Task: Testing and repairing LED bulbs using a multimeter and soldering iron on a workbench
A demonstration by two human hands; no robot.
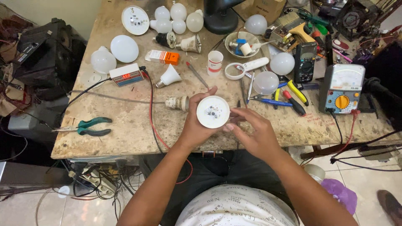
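My left hand (196,125) grips a white bulb body (213,111) with its dome off, so the round white board with small parts faces up. My right hand (253,129) touches the bulb's right rim with its fingertips. Both hands are over the near edge of the worn wooden bench (125,129). A bulb socket on a grey cable (178,102) lies just left of the held bulb.
Several white bulb domes and bodies (124,48) lie across the bench. Green-handled pliers (90,126) lie at the near left. A black multimeter (305,61), an analogue meter (342,88), cutters and screwdrivers (289,97) lie to the right. A red wire (151,104) crosses the bench.
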